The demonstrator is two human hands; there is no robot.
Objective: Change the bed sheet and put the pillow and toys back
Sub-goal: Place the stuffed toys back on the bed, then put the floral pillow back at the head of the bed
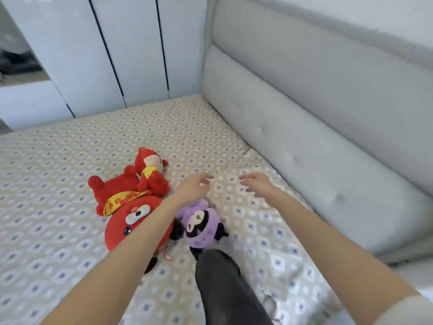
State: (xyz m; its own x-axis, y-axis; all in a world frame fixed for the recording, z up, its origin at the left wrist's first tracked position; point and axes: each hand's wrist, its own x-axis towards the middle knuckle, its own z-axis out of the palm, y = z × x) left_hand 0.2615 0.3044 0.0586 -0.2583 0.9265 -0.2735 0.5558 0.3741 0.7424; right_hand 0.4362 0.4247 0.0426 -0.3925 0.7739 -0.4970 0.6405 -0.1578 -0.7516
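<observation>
1. Bedroom: patterned sheet (70,160) flat across the mattress, butted against the grey padded headboard (304,113).
2. Left hand (194,186) and right hand (257,184) side by side near the headboard, above the sheet, fingers loosely spread, holding nothing.
3. Farther out from the headboard: purple plush (201,224), then big red plush (131,221) and small red doll (152,174). No pillow in view.
4. Seemingly at the putting-back step. Next, probably: fetch the pillow, set it against the headboard, then line the toys up beside it.

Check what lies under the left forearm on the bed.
The large red plush toy lies under it on the patterned sheet; the arm covers part of its face. A purple plush toy sits beside the wrist. Something dark below the arm cannot be identified.
</observation>
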